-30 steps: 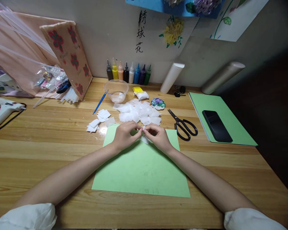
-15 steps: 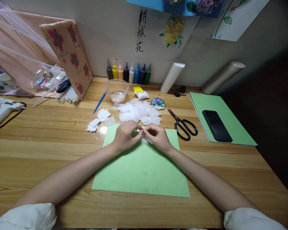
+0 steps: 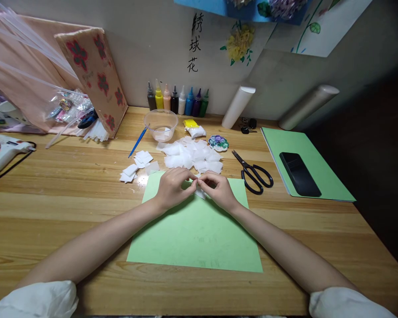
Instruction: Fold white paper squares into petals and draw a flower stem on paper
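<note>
your left hand (image 3: 174,187) and right hand (image 3: 219,189) both pinch the small white paper piece (image 3: 200,193), fingertips nearly meeting | piece just inside far edge of green sheet (image 3: 195,234), sheet near front edge of bench (image 3: 69,190) | pinch lightly, tips close; pulling hard could tear it

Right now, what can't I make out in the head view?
Head view: the full outline of the white piece, hidden by the left hand and right hand.
Head view: part of the glue gun, cut off by the left edge.
Head view: part of the purple flower, cut off by the top edge.
</note>
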`<state>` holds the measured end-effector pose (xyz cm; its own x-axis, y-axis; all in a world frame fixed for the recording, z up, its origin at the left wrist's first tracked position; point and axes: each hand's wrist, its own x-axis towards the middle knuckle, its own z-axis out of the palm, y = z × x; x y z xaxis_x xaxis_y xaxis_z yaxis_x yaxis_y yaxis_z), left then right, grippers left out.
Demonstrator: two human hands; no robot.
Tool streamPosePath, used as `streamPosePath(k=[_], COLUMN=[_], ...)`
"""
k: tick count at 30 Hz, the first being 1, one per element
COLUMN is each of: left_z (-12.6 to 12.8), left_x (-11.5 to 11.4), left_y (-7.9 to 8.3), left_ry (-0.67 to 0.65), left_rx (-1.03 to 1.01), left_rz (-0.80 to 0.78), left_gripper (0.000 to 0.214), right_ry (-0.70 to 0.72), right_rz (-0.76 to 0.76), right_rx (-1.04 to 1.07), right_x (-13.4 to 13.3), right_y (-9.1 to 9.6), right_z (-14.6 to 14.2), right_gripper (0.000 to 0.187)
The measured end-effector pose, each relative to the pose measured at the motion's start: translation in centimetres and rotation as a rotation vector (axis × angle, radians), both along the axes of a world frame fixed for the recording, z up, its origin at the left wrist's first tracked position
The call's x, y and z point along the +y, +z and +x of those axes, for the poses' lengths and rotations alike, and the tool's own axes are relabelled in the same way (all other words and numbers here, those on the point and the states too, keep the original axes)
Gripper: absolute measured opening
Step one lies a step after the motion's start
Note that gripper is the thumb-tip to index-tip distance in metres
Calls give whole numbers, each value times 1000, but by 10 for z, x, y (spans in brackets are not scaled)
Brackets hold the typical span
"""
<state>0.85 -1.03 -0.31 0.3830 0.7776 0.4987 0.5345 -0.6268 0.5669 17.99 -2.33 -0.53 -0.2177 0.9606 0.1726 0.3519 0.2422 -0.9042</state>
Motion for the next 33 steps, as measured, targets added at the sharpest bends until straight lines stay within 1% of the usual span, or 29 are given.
streamPosePath(k=[5,9,12,16,18,20,22,24,26,27,28,29,31,33], left_z=[0,1,0,-2,-4,-5,-6,-6,-6,-6,-6,-6,-6,-7], left_x=[0,3,6,13,17,21,23,24,23,22,21,20,18,17], left_y=[2,2,2,-1,-4,-8,-11,-12,-12,-11,-10,-9,-7,-6], left_ry=[22,61,134,273,341,375,350,286,224,205,199,205,234,252], left_rx=[-29,-124,-192,-305,-400,-485,-539,-583,-602,-588,-559,-520,-456,-431], left_rz=[-29,-95,-168,-320,-403,-478,-526,-543,-529,-514,-488,-454,-382,-338], left_gripper=[5,3,3,3,4,5,10,20,28,29,29,28,24,21], right_ry=[1,-18,-41,-65,-75,-93,-126,-156,-165,-139,-83,5,233,414], right_rz=[3,-2,-10,-38,-78,-144,-210,-246,-232,-215,-193,-169,-121,-86], right_rx=[-6,-2,7,48,97,180,295,394,404,354,270,161,-65,-216], right_x=[0,0,1,1,2,3,5,8,11,13,15,18,22,26], right_y=[-1,-1,0,-1,-3,-5,-7,-8,-7,-6,-4,-1,6,13], right_z=[0,0,0,1,2,2,2,1,3,5,8,12,22,32], right_gripper=[15,16,16,17,20,22,22,29,34,32,26,19,9,10])
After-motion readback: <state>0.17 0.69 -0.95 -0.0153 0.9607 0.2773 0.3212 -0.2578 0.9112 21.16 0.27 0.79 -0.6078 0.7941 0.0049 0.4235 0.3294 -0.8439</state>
